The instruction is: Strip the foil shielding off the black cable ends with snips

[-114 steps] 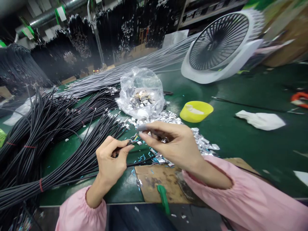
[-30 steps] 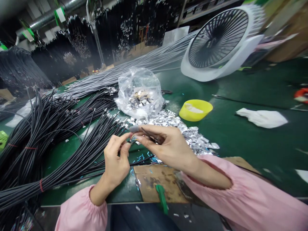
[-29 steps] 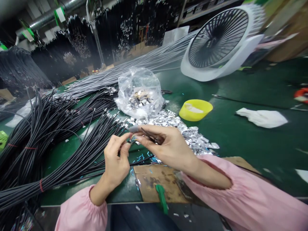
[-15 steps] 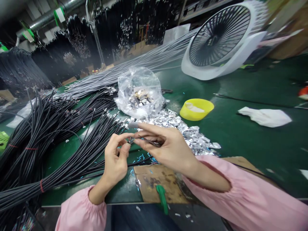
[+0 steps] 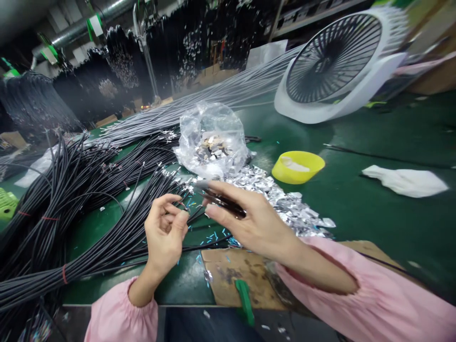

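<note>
My left hand [image 5: 166, 232] is closed, with thumb and forefinger pinching the tip of a thin black cable [image 5: 185, 207]. Most of that cable is hidden by the fingers. To its right, my right hand [image 5: 258, 221] holds dark metal tweezers [image 5: 230, 204] between thumb and fingers. Their tips are blurred and stand apart from the cable tip. Behind both hands lies a heap of small silver foil pieces [image 5: 285, 204]. Short blue offcuts [image 5: 213, 236] are scattered on the table below the fingers.
Bundles of black cables [image 5: 117, 228] fill the left side. A clear plastic bag [image 5: 213, 142] of small pieces stands behind the hands. Farther right are a yellow dish [image 5: 298, 167], a white fan [image 5: 335, 66] and a white cloth [image 5: 406, 180]. Cardboard [image 5: 228, 270] with a green-handled tool [image 5: 244, 299] lies in front.
My hands have drawn apart: the left moved slightly left, and the right lifted the tweezers away from the cable tip. The right fingers have spread a little. The whole view shifted slightly.
</note>
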A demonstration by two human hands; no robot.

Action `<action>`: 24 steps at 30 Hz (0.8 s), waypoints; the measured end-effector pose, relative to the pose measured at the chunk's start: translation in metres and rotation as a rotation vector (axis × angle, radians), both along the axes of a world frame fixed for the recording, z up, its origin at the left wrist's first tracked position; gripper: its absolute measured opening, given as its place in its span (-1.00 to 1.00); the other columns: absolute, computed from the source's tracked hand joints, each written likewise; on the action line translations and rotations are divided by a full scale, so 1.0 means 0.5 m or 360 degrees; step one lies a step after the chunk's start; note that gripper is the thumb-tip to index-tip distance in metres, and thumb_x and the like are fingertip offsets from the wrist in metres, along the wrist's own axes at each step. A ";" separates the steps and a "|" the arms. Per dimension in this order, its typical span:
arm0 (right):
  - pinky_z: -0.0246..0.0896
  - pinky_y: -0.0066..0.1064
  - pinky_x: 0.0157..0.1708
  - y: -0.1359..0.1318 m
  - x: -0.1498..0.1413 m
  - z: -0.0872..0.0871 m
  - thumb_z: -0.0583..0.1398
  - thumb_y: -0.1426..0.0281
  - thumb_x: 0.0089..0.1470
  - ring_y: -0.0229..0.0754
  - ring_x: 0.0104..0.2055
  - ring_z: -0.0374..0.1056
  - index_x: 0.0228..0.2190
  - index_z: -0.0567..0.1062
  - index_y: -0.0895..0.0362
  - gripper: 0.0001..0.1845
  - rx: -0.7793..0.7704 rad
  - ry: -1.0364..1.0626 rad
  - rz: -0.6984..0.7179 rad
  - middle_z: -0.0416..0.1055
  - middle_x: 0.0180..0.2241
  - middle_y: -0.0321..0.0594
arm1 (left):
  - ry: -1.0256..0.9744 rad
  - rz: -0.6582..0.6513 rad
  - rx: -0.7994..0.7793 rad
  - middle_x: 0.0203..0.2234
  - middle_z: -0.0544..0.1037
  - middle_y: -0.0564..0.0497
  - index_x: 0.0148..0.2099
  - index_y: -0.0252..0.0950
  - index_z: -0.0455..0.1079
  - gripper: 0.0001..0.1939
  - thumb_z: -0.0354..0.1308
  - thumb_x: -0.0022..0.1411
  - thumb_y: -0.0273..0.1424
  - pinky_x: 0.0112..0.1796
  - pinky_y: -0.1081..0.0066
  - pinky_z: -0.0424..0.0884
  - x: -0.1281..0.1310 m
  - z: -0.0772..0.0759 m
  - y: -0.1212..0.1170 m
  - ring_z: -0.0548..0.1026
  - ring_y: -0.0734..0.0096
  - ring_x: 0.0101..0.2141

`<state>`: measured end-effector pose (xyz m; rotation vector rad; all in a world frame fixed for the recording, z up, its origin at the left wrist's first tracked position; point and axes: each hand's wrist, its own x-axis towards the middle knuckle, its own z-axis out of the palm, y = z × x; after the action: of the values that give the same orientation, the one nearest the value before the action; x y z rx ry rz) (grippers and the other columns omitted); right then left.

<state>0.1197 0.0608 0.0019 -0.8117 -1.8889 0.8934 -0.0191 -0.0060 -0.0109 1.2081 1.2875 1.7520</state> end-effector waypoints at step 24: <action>0.27 -0.47 -0.56 -0.002 0.001 0.006 0.08 0.37 0.11 -0.24 -0.51 0.42 -0.34 0.58 0.19 -0.73 0.0211 -0.0073 0.0240 0.53 -0.51 -0.17 | 0.0551 0.0221 0.0185 -0.52 0.41 0.08 -0.27 -0.24 0.50 -0.89 0.20 0.12 -0.47 -0.56 0.63 0.30 -0.008 -0.007 -0.012 0.37 0.63 -0.54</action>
<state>0.1203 0.0597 0.0048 -0.6209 -2.0472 0.8364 -0.0230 -0.0118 -0.0146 1.5745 1.5139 1.7890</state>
